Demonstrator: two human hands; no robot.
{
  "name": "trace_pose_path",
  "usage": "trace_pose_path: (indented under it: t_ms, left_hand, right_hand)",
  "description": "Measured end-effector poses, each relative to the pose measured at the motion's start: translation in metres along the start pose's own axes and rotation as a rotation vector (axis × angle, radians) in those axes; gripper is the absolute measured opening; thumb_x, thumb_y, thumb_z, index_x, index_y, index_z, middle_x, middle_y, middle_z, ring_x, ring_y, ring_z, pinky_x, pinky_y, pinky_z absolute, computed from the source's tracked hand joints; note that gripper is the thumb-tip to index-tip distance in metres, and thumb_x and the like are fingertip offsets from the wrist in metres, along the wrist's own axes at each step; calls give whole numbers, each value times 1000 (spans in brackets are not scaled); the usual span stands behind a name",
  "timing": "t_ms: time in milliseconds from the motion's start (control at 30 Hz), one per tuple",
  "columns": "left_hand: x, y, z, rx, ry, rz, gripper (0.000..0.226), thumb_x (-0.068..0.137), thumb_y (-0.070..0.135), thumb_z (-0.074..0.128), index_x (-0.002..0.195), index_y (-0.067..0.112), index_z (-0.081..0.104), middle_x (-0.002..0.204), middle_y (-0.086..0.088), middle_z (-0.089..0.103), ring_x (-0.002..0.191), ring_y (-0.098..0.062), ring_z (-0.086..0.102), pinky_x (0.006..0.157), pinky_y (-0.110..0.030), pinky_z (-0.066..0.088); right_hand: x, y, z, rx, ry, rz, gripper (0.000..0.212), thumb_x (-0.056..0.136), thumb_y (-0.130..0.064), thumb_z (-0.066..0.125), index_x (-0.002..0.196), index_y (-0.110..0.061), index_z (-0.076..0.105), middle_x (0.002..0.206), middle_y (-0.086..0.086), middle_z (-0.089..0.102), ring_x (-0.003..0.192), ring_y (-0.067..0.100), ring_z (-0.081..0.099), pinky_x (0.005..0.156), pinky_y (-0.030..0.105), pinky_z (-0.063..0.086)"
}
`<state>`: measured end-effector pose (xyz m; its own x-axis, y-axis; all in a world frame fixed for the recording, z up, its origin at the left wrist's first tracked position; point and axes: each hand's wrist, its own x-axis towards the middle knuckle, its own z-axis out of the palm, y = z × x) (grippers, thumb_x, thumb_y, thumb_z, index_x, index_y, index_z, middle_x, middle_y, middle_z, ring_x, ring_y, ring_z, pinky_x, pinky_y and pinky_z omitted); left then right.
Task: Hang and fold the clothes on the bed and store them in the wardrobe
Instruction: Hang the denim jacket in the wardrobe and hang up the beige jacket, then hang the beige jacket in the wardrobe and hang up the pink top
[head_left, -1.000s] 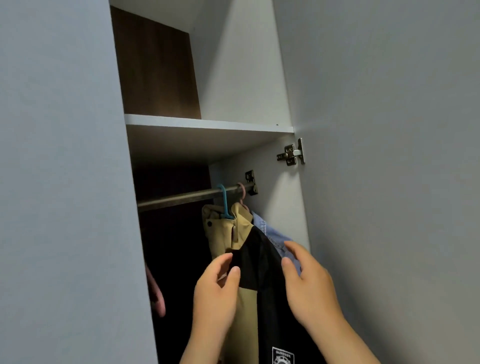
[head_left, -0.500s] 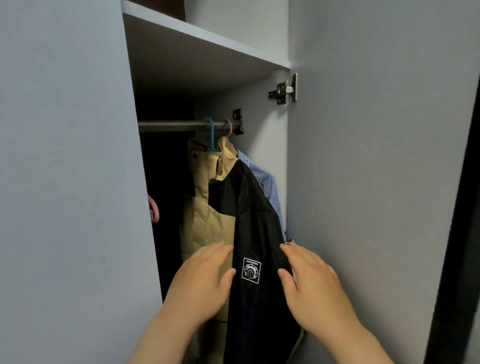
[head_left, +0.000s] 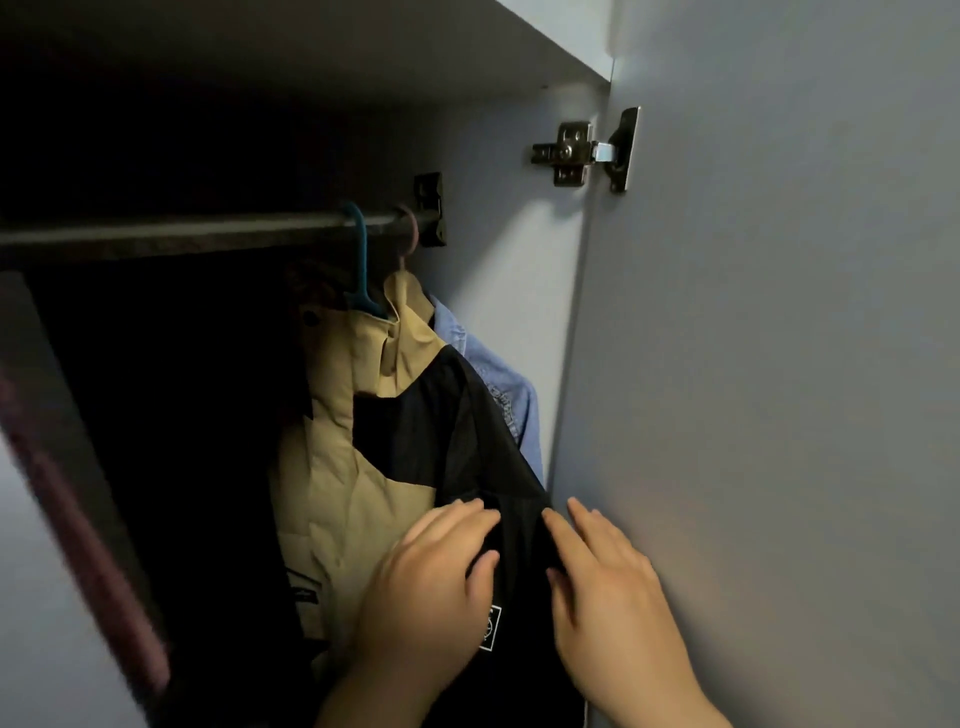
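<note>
Just changed: left hand (head_left: 431, 587) and right hand (head_left: 608, 587) are edging up the black sleeve; view is closing in.
Left fingers (head_left: 452, 519): lying flat on the sleeve, straight, close together.
Right fingers (head_left: 587, 525): touching the sleeve's right edge, straight, slightly spread.
Task item: tan-and-black padded jacket (head_left: 337, 467) hanging on teal plastic hanger (head_left: 361, 260) from dark metal rail (head_left: 182, 236), far right end.
Meaning: hanging looking done; smoothing going on.
Around: blue denim shirt (head_left: 498, 384) hanging just right.
Blocking: grey wardrobe door (head_left: 779, 364) crowding the right hand.

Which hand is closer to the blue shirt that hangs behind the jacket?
Right. The right hand lies just below the blue shirt, by the door; the left hand is farther left, across the jacket's black sleeve.
</note>
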<state>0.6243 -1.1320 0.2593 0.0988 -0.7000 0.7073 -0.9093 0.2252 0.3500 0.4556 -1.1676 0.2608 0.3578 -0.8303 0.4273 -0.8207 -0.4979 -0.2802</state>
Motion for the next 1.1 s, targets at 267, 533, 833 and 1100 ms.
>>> trace_pose_path:
  t_ms: [267, 533, 833, 1100]
  left_hand:
    - [31, 43, -14, -48, -258, -98, 37, 79, 16, 67, 116, 17, 67, 120, 2, 66, 112, -19, 62, 95, -33, 51]
    - [56, 69, -58, -91, -521, -29, 41, 90, 23, 58, 130, 19, 58, 135, 6, 55, 128, -14, 45, 109, -28, 35]
    - [26, 157, -91, -493, -495, 245, 22, 83, 29, 56, 85, 14, 72, 82, 5, 71, 68, -11, 62, 60, -24, 52]
    - [-25, 267, -74, -800, -809, 659, 36, 85, 23, 55, 113, 7, 71, 128, -3, 63, 122, -12, 57, 104, -22, 42]
  right_hand:
    - [7, -9, -57, 11, -289, 134, 63, 98, -37, 42, 154, -33, 13, 162, -6, 12, 147, 13, 18, 117, 23, 18]
    - [-23, -25, -143, 59, -328, 235, 58, 99, -29, 42, 153, -24, 24, 161, 3, 22, 146, 20, 23, 119, 27, 21]
    - [-113, -26, -220, 81, -223, 277, 48, 90, -15, 52, 138, -11, 51, 139, 9, 54, 125, 26, 52, 107, 31, 41]
    - [-263, 16, -286, -81, -48, 687, 35, 83, -13, 64, 118, -9, 67, 121, 8, 66, 106, 26, 65, 90, 32, 54]
